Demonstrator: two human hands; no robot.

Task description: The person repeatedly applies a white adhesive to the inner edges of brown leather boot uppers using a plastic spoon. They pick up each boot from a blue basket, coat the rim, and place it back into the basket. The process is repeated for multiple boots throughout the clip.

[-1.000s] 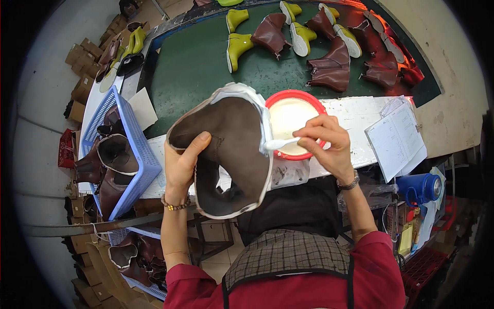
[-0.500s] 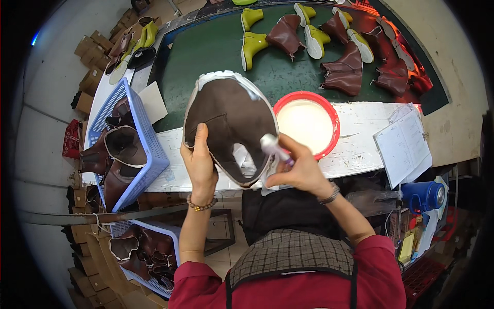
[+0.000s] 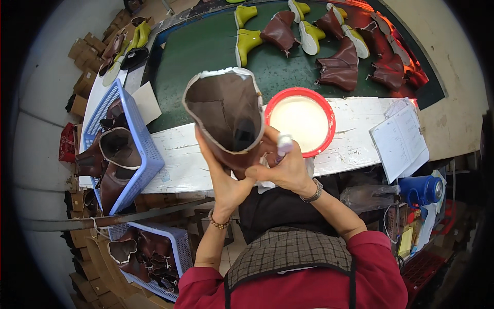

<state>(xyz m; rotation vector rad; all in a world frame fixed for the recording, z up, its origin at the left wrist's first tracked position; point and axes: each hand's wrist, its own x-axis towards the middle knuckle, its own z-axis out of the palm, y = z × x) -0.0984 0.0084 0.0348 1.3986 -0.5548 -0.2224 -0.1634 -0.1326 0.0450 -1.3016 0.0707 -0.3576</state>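
A brown leather boot upper [image 3: 240, 160] with a dark lining hangs over the near edge of the white bench, its wide opening facing me. White coating shows along the far part of its rim. My left hand [image 3: 225, 188] is closed around its lower left side. In my right hand [image 3: 289, 167] is a slim white-and-purple tool [image 3: 283, 147], its rounded pale end up; its other end is hidden. The same hand's fingers also press on the upper's right side. Just beyond that hand stands a red-rimmed bowl [image 3: 331, 120] of creamy white liquid.
Blue baskets [image 3: 138, 181] of brown uppers stand at left and below. Across the green mat [image 3: 190, 46] lie yellow-green boot forms [image 3: 249, 43] and more brown uppers [image 3: 339, 64]. An open notebook [image 3: 399, 141] and a blue jug [image 3: 418, 190] are at right.
The upper has tilted, so its leather outside now shows below the rim. My left hand has slid beneath it, and the tool in my right hand has turned more upright.
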